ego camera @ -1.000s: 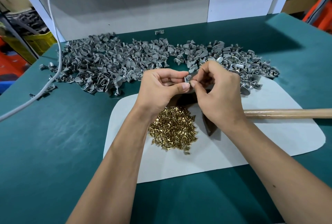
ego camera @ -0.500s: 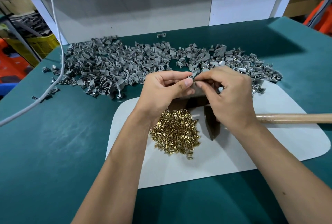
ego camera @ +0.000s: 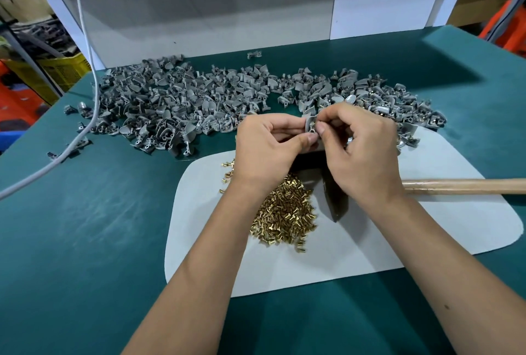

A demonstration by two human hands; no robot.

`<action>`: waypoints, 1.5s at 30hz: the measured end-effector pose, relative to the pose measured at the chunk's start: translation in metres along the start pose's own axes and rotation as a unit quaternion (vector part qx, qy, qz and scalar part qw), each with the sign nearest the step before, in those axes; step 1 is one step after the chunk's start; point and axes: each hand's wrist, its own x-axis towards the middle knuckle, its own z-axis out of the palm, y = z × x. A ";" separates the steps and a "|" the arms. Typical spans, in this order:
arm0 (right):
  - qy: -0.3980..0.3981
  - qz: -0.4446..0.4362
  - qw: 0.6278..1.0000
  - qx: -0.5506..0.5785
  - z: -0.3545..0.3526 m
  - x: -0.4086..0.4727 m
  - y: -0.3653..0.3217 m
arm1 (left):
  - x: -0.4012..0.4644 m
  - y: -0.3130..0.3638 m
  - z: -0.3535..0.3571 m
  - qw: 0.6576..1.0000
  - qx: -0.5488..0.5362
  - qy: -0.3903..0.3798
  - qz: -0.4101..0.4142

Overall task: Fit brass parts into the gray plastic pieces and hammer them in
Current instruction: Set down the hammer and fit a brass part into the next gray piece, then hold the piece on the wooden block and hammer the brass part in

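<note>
At the far left I see a yellow crate (ego camera: 61,71) beyond the table edge, and a white cable (ego camera: 85,41) dropping from above and trailing across the green table (ego camera: 85,226) toward the near left. Just right of the cable begins the wide pile of gray plastic pieces (ego camera: 176,109), spread along the far side of the table in front of a white backboard (ego camera: 227,12). Moving right, my left hand (ego camera: 267,146) has its fingers curled, thumb and fingers pinching one gray plastic piece (ego camera: 309,124) held above the far edge of the pale mat (ego camera: 370,246). Near of that hand, on the mat, lies the heap of brass parts (ego camera: 284,212), a few strays scattered at its left. My right hand (ego camera: 361,149) meets the left one, its fingertips pinched at the held piece; a glint there looks like a brass part, though it is too small for me to be sure. Under that hand lies the dark hammer head (ego camera: 336,201), with the wooden handle (ego camera: 466,186) running off to the right edge.
</note>
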 end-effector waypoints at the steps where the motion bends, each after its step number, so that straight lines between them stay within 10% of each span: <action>1: -0.005 -0.001 1.000 -0.003 0.001 0.000 0.000 | 0.000 0.000 0.000 1.000 0.004 -0.005 -0.002; 19: -0.031 0.053 0.998 0.023 -0.005 0.001 0.002 | -0.001 0.000 0.004 0.971 0.220 0.017 0.096; 24: -0.194 0.046 0.979 -0.033 -0.035 0.018 0.010 | 0.002 0.002 -0.002 0.962 0.249 0.067 0.092; 30: -0.458 0.101 0.869 -0.156 -0.062 0.017 0.026 | 0.007 0.005 -0.013 0.950 0.292 0.077 0.084; 35: -0.467 0.088 0.864 -0.167 -0.063 0.012 0.028 | 0.007 -0.004 -0.017 0.910 0.393 0.026 0.132; 45: -0.334 0.099 0.935 -0.063 -0.067 0.035 0.011 | 0.009 -0.005 -0.020 0.961 0.273 0.027 0.015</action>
